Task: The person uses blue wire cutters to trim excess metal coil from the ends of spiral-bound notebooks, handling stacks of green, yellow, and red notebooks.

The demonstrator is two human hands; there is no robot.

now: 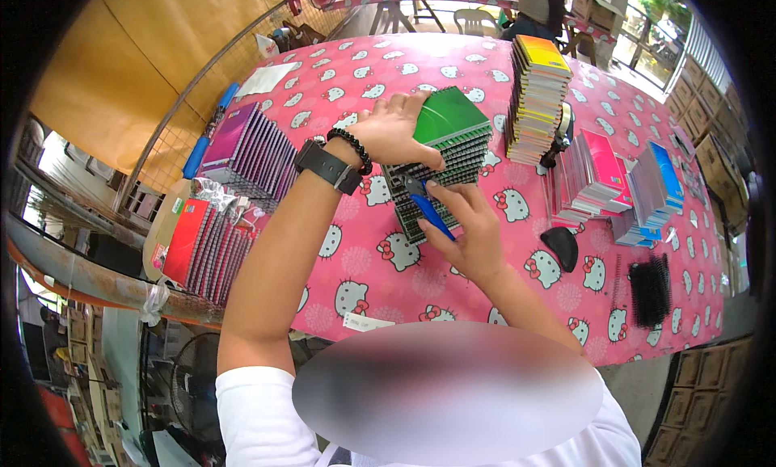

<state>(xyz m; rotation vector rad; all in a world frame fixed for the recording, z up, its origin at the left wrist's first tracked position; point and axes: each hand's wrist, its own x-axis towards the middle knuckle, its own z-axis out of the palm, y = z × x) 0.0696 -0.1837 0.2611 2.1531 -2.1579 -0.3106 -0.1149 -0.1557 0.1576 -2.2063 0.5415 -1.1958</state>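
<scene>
A tall stack of green spiral notebooks (454, 115) stands near the middle of the table, its black coil bindings facing me. My left hand (392, 134) grips the stack's left side, with the thumb along the bindings and the fingers reaching over the top edge. In my right hand (475, 234) is a pair of blue-handled pliers (432, 212). Their dark jaws touch or sit very close to the coils, just below my left thumb; whether they bite on a wire cannot be made out.
Purple (255, 148) and red spiral notebooks (206, 249) stand at the left. Rightward are a tall yellow notebook stack (537, 95), pink notebooks (594, 172), blue notebooks (659, 180), a black rounded object (559, 249) and black coils (650, 291). A pink patterned cloth (352, 261) covers the table.
</scene>
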